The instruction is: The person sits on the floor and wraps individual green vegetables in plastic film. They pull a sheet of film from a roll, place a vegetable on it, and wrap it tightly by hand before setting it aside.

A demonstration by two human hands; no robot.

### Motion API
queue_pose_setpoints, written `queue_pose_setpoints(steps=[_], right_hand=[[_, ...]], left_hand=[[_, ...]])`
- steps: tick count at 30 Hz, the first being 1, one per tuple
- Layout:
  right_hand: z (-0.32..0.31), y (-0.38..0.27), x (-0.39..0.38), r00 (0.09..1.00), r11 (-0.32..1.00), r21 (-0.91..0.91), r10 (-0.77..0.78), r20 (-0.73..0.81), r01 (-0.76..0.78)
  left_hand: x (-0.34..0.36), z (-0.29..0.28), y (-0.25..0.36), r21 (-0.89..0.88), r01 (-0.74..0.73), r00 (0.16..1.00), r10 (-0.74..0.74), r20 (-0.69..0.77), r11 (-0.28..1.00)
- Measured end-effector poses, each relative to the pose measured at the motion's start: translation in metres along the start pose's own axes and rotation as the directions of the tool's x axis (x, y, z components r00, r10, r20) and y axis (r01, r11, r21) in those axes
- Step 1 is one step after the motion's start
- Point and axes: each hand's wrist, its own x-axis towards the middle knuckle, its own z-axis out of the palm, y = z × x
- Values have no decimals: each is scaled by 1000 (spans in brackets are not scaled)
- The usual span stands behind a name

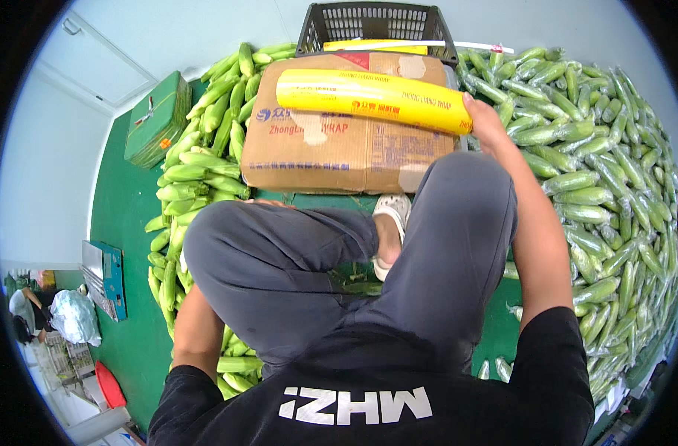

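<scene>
My right hand [488, 123] grips the right end of a long yellow roll of plastic wrap [372, 100]. The roll lies slantwise over the top of a brown cardboard box [309, 160], its left end farther from me. Only a sliver of my left hand [268, 202] shows past my left knee, by the box's near left corner; its fingers are mostly hidden. Beside it is a heap of unwrapped green ears of corn in their husks [186, 175]. On the right lies a large pile of ears wrapped in clear film [588, 193].
A black plastic crate [372, 21] with another yellow item [383, 47] in it stands behind the box. At left are a green bundle [159, 119], a blue-sided device [105, 279] and a red basin [110, 384]. Another person [27, 308] is at the far left.
</scene>
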Motion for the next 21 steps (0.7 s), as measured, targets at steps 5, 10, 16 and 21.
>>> queue_pose_setpoints(steps=[5,10,16,21], right_hand=[[4,-21,-1,993,993,-14,114,21,-114],[12,-15,-8,987,985,-64,161,14,-160],[-15,-12,0,972,988,-50,152,179,-145],[-7,-24,-8,936,968,158,137,324,-196]], left_hand=[[-32,-6,1,-3,-164,986,164,38,986],[-54,-14,-4,7,-242,969,242,54,970],[-44,-42,7,79,-320,942,308,135,944],[-23,-83,69,618,94,981,-179,76,780]])
